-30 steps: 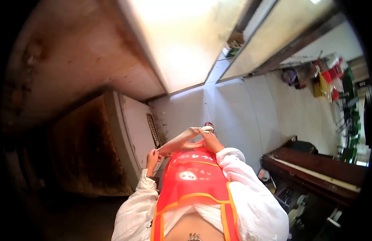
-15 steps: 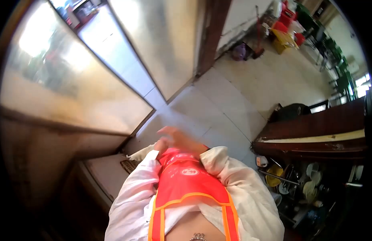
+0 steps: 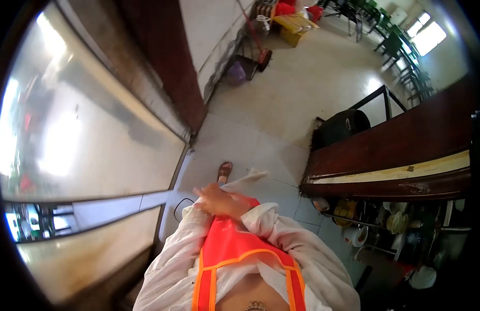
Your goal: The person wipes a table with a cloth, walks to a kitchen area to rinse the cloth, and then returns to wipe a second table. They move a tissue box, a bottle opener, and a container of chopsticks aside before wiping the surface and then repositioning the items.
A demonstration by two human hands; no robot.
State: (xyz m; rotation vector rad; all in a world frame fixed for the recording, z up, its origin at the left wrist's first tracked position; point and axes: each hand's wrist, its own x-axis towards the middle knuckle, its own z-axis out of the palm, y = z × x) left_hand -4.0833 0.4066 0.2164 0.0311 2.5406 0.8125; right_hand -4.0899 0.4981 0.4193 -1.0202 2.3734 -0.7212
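My right hand (image 3: 221,201) lies across my left hand (image 3: 202,203) in front of my waist. Both are blurred, and the right one covers much of the left, so what their fingers hold cannot be made out. Just below them hangs the red apron (image 3: 240,236) with orange edging, worn over a loose white shirt (image 3: 297,241). A pale, blurred strip (image 3: 247,181), like cloth, sticks out beyond my hands to the right. My foot in a brown sandal (image 3: 225,168) shows on the tiles ahead.
Frosted door panels (image 3: 105,135) stand at the left. On the right is a dark wooden counter (image 3: 385,150) with shelves of bowls (image 3: 398,220) underneath. A broom (image 3: 263,59) and a purple bag (image 3: 237,72) rest by the wall. Green chairs (image 3: 390,46) stand farther back.
My view has turned right, with the door panels shifting left and more of the far room showing. My hands stay together at my waist; a pale strip now extends to their right.
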